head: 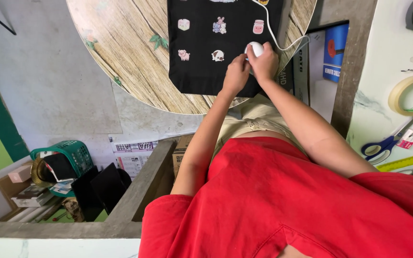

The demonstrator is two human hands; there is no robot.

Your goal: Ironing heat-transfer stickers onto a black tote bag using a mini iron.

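Red short-sleeved shirt, khaki trousers, bare forearms, no rings or watch visible

Single head view, steep downward, close over torso and round table [135,71].

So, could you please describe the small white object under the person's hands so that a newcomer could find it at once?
Start at the round wood-print table at the top, where a black cloth with small cartoon pictures lies. At the cloth's right edge, the left hand and right hand meet on a white rounded device. It alone is plain white with a thin white cord trailing off it.
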